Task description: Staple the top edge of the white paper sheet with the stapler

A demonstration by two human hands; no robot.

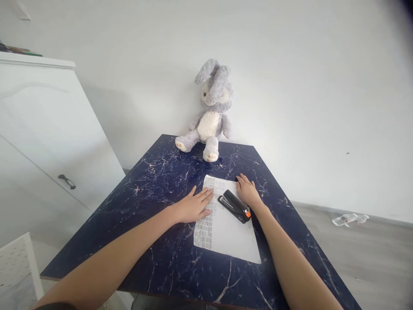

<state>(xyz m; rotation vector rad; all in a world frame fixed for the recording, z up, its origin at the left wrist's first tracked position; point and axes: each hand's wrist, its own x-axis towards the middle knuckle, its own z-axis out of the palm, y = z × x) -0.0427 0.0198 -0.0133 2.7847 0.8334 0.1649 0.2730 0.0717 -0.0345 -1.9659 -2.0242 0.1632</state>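
Observation:
A white sheet of paper (232, 237) lies on the dark blue marbled table (155, 172), with grey pencil-like shading along its left side. On the sheet rests a black stapler (235, 206) with an orange part at its near right end. My left hand (193, 206) lies flat with fingers spread over the sheet's left edge. Beside the stapler, at the sheet's upper right edge, is my right hand (247, 189), palm down with its fingers resting on the table and paper edge. Neither hand touches the stapler visibly.
A grey and white plush rabbit (209, 122) sits at the table's far edge against the wall. To the left stands a white cabinet (48, 112) with a dark handle. Clear plastic bottles (345, 220) lie on the floor at right.

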